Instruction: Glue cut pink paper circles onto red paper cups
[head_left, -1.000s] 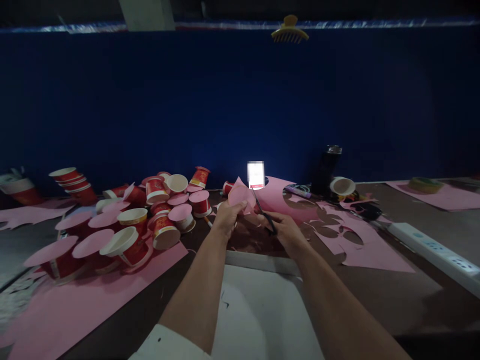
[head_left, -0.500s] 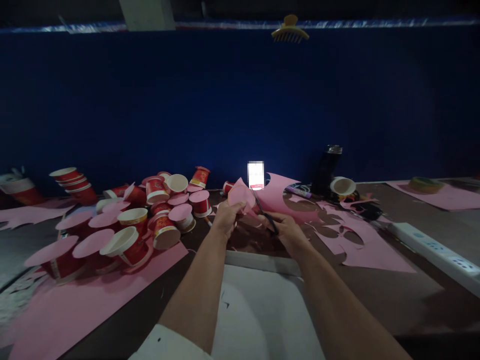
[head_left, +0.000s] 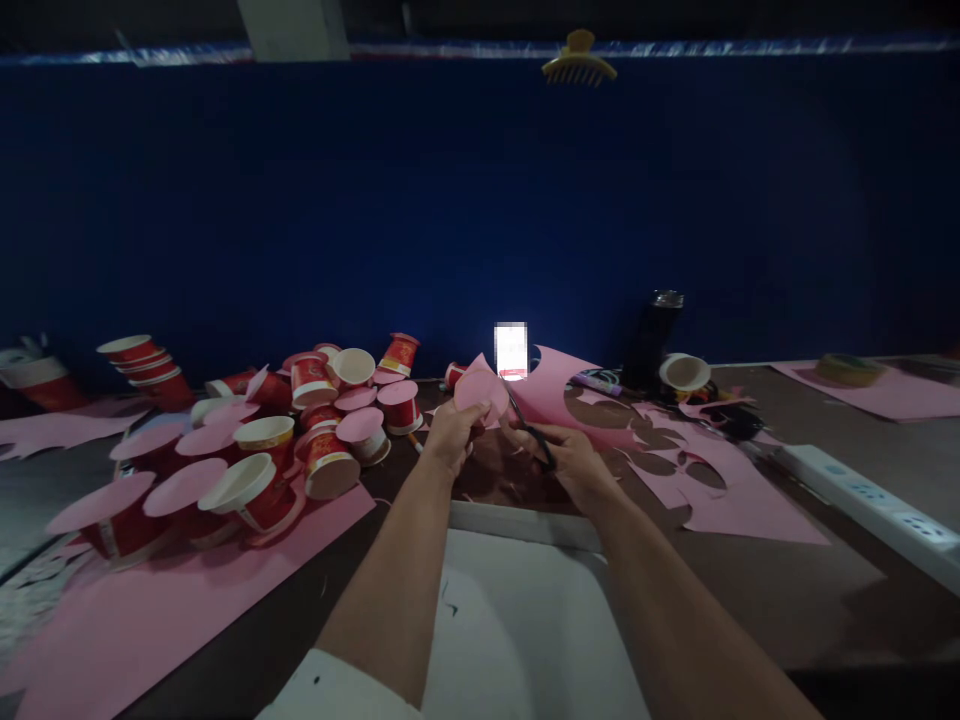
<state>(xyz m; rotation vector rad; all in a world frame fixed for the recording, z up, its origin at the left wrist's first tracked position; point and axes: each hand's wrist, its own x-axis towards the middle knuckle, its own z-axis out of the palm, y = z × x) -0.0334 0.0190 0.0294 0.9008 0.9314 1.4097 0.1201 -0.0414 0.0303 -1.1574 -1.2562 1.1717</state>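
Plainly, scissors [head_left: 535,434] met paper [head_left: 477,390] between left hand [head_left: 452,438] and right hand [head_left: 566,455].
The left pinched the paper under its thumb, the right closed round the scissors; cups [head_left: 332,468] crowded left of both hands.

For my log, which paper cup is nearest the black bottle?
The tipped cup just right of the bottle; the crowded red cups sit left of the left hand.
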